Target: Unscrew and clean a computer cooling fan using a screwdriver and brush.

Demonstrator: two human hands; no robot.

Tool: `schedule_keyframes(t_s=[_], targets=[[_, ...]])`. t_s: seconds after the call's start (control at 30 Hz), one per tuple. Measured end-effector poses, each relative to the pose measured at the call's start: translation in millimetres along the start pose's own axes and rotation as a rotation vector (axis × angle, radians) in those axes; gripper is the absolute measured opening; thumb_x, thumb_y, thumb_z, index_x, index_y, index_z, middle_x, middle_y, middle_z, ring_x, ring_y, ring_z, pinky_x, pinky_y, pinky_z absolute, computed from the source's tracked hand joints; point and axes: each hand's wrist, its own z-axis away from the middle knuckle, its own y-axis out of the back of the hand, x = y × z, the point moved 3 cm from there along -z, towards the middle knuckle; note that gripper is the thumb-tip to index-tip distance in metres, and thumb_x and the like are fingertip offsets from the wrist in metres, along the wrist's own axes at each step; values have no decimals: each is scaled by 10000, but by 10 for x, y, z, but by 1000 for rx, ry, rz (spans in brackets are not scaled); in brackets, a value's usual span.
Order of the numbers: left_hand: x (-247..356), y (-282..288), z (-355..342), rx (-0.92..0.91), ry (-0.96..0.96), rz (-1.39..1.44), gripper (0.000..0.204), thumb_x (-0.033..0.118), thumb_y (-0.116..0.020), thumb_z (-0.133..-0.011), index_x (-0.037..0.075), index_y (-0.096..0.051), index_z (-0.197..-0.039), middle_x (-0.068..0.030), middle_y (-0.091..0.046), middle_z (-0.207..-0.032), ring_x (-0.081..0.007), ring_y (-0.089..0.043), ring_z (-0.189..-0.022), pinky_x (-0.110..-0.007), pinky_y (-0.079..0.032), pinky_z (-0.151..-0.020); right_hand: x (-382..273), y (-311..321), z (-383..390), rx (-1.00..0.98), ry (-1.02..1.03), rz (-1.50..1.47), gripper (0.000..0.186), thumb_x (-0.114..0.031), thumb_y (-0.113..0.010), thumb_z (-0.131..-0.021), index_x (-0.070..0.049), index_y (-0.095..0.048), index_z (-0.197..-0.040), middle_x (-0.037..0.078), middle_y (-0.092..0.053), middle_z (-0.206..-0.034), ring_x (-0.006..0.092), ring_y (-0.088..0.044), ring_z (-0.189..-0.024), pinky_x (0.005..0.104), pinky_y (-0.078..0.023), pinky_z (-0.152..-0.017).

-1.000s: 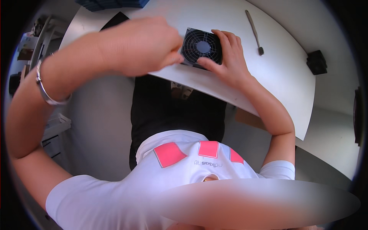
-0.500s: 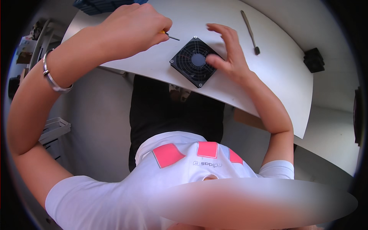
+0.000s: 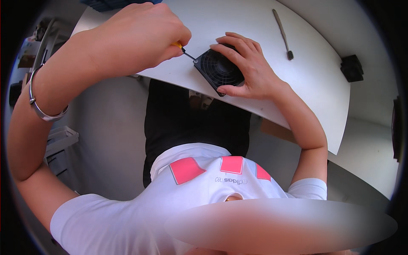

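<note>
A square black cooling fan (image 3: 216, 70) with a round wire guard and corner screws lies on the white table near its front edge. My left hand (image 3: 148, 36) is closed around the yellow handle of a small screwdriver (image 3: 189, 55). The shaft slants down to the right, and its tip meets the screw at the fan's left corner. Across the fan's right side lies my right hand (image 3: 253, 70), thumb at the near corner and fingers over the far edge, gripping it. That hand hides the fan's right part.
A brush with a long handle (image 3: 282, 32) lies on the white table (image 3: 314, 97) to the far right. Black square parts (image 3: 352, 68) stand stacked by the right edge. At the far left a blue crate (image 3: 106, 4) is partly visible. A pale rack (image 3: 61, 140) stands below on the left.
My left hand has brought the screwdriver tip down onto the fan's left corner screw. My right hand, before spread above the fan, has closed on it. The fan has turned slightly and shifted right.
</note>
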Motion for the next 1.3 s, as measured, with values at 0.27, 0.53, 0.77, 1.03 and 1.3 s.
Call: schedule_keyframes(t_s=[0.27, 0.53, 0.77, 1.03, 1.3], targets=[[50, -67, -20, -5, 5, -188, 120, 178, -695, -871, 67, -688, -916, -96, -634, -809, -294, -656, -787, -412, -513, -708, 39, -53, 14, 28, -11, -50, 975, -663, -787, -673, -116, -460, -1411, 141, -441, -1405, 371, -384, -1364, 508, -337, -1104], [106, -19, -66, 1, -20, -224, 115, 156, -698, -861, 53, -670, -905, -98, -620, -789, -299, -657, -789, -405, -513, -695, 35, -71, 13, 24, 16, -31, 1146, -747, -793, -558, -102, -420, -1430, 149, -433, -1412, 387, -369, -1368, 522, -336, -1108], [175, 170, -186, -98, -390, -260, 198, 88, -656, -831, -14, -694, -997, -158, -674, -913, -277, -678, -847, -374, -562, -721, 31, -76, 16, 33, -4, -45, 1143, -724, -813, -544, -108, -432, -1428, 142, -431, -1414, 389, -369, -1362, 524, -335, -1110], [304, 436, -256, -89, -646, -570, 182, 131, -662, -852, -43, -716, -852, -134, -690, -848, -228, -679, -858, -332, -564, -747, -40, -72, 25, 44, -8, -39, 1062, -665, -837, -581, -161, -457, -1435, 126, -419, -1420, 376, -342, -1357, 542, -338, -1096], [145, 149, -373, -240, -625, -616, 173, 118, -634, -863, -13, -744, -840, -162, -734, -879, -286, -716, -811, -366, -580, -716, -124, -101, 44, 50, -55, 18, 1053, -684, -817, -581, -170, -464, -1430, 123, -428, -1389, 373, -348, -1334, 539, -352, -1052]])
